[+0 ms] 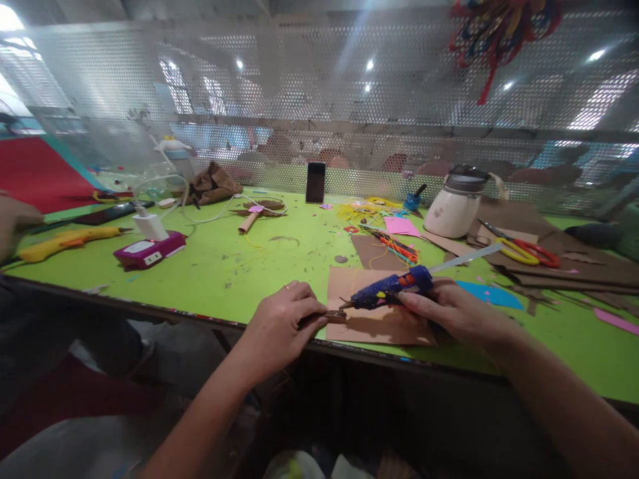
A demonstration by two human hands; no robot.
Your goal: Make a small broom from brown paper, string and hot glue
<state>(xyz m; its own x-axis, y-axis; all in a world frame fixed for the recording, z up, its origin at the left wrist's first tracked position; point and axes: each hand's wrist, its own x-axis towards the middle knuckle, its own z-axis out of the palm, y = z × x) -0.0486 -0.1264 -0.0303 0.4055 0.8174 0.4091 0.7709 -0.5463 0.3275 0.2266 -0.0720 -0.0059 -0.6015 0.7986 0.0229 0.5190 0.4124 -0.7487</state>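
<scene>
My right hand is closed around a blue hot glue gun, with a long clear glue stick sticking out of its back end. The nozzle points left, close above a small dark brown piece, perhaps rolled or folded paper. My left hand pinches that piece at the table's front edge; the fingers hide part of it. Beneath the glue gun lies a flat sheet of brown cardboard.
Red-and-yellow-handled scissors and a pale jug stand right. A phone is propped at the back. Left are a purple power strip, a yellow glue gun and another person's blurred hand.
</scene>
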